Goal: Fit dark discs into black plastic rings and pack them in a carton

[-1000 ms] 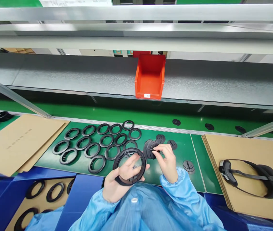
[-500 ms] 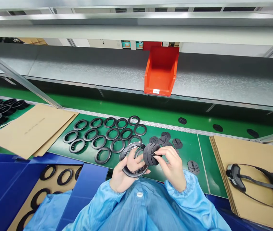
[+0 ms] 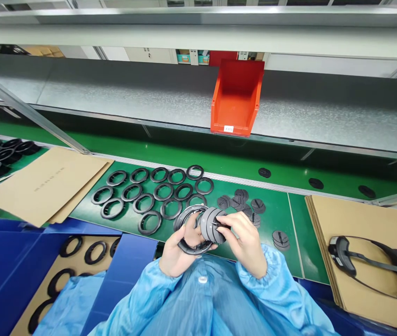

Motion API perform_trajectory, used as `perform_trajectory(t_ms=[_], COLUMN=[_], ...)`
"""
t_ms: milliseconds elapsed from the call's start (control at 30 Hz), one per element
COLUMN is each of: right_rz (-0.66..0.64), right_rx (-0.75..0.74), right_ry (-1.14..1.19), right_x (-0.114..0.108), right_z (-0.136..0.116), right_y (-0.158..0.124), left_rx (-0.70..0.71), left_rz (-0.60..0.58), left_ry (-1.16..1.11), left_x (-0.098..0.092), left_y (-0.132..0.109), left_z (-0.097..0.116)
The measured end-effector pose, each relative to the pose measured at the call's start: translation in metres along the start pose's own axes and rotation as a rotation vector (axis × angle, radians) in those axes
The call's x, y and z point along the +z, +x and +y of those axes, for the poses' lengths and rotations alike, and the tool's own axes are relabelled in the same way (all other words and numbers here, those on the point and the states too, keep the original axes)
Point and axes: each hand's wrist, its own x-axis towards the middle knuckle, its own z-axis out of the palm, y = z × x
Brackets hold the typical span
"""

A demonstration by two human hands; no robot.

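My left hand [image 3: 177, 249] grips a black ring [image 3: 188, 248], its fingers showing through the opening. Between the thumb and fingers of my right hand [image 3: 245, 235] is a dark grey round disc [image 3: 209, 225] with a raised bar across its face. The disc overlaps the right side of the held ring and hides part of it. Whether the two touch cannot be made out. Several loose grey discs [image 3: 240, 196] lie beyond my right hand, and a small stack of discs [image 3: 281, 239] sits to its right. Rows of black rings [image 3: 143, 202] lie on the green work surface to the left.
A red bin [image 3: 235, 109] rests on the grey shelf [image 3: 131, 100] ahead. Cardboard sheets [image 3: 47, 182] lie at left; a black headset [image 3: 373, 266] lies on stacked cardboard at right. A blue box [image 3: 128, 275] with rings stands front left. More discs lie on the far green strip [image 3: 219, 161].
My right hand has moved the disc slightly left, so it covers more of the ring. My left hand stays nearly in place. The whole view has shifted a little.
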Motion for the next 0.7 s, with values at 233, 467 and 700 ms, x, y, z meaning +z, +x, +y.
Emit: perform_trajectory(t_ms=[233,467,700], right_rz=[-0.048,-0.041,-0.002], right_rx=[0.031,0.305,0.785], right_ry=[0.055,0.288,1.178], right_x=[0.004,0.011,0.021], right_z=[-0.001,0.007,0.022], right_y=[0.000,0.000,0.003], left_rx=[0.010,-0.001,-0.008], left_rz=[-0.015,-0.025,0.036], left_ry=[-0.029,-0.018,-0.015], left_x=[0.007,0.001,-0.008], left_y=[0.001,0.003,0.005], left_z=[0.004,0.003,0.006])
